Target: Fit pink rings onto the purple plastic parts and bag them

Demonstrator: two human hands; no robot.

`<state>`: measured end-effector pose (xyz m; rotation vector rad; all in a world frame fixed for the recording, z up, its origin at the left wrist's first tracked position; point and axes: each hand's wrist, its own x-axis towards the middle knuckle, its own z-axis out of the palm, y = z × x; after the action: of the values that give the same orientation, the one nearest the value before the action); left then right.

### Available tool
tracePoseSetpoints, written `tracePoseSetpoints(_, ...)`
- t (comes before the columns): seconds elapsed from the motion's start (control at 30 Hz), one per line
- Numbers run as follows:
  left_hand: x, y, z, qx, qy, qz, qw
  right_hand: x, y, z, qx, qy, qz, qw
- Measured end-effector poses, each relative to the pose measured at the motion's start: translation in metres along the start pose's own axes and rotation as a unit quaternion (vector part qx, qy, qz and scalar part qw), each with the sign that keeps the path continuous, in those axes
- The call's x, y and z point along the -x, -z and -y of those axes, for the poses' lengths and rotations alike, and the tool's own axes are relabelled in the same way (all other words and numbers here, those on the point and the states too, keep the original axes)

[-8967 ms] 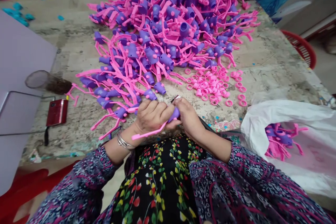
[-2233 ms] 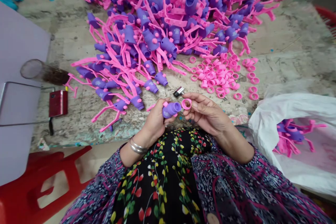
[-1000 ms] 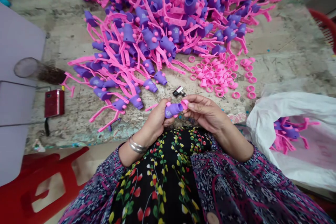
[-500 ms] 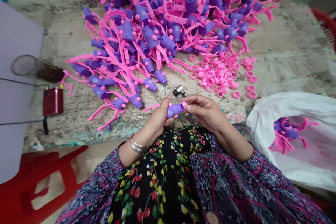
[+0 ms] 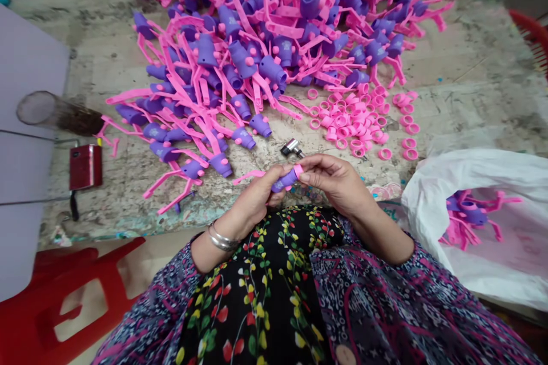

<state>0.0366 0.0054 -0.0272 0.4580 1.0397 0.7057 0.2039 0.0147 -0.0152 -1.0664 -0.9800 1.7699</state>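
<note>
My left hand (image 5: 258, 193) is closed around a purple plastic doll torso-like piece (image 5: 283, 182) with pink limbs, one of which sticks out to the left past my thumb. At the narrow right end of that piece sits a small pink ring (image 5: 298, 170). My right hand (image 5: 338, 181) pinches this ring between thumb and fingers, pressed against the purple end. Just beyond my hands lies a chrome and black L-shaped metal fitting (image 5: 291, 147). Loose pink rings (image 5: 355, 120) are heaped on the table past my right hand.
A large pile of purple and pink pieces (image 5: 240, 57) covers the back of the worn table (image 5: 462, 97). At right, an open white bag (image 5: 428, 177) holds similar pieces. On the left are a glass (image 5: 40, 107), a dark red box (image 5: 85, 165) and a red chair (image 5: 25, 308).
The pink ring now sits closer against the purple piece's narrow end. My left thumb has shifted right over the piece, and my right hand has barely moved.
</note>
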Motion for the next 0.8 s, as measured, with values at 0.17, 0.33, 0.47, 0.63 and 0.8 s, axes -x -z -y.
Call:
tracePoseSetpoints(0.17, 0.002, -0.003, 0.0, -0.024, -0.025, -0.023, 0.999, 0.002, 0.0, 0.003, 0.038, 0.01, -0.008, 0.999)
tracePoseSetpoints(0.33, 0.004, -0.007, -0.001, -0.031, -0.05, -0.035, 0.998, 0.003, -0.001, 0.001, 0.052, 0.022, -0.02, 0.998)
tracePoseSetpoints(0.47, 0.005, -0.01, -0.001, -0.047, -0.073, -0.066, 0.994, 0.002, -0.001, -0.004, 0.06, 0.05, -0.034, 0.996)
tracePoseSetpoints(0.63, 0.005, -0.009, 0.001, -0.025, -0.069, -0.054, 0.996, 0.002, -0.004, -0.004, 0.092, 0.082, -0.041, 0.992)
tracePoseSetpoints(0.8, 0.002, -0.001, 0.006, 0.037, -0.054, 0.013, 0.998, 0.006, -0.009, -0.001, 0.13, 0.136, -0.045, 0.981)
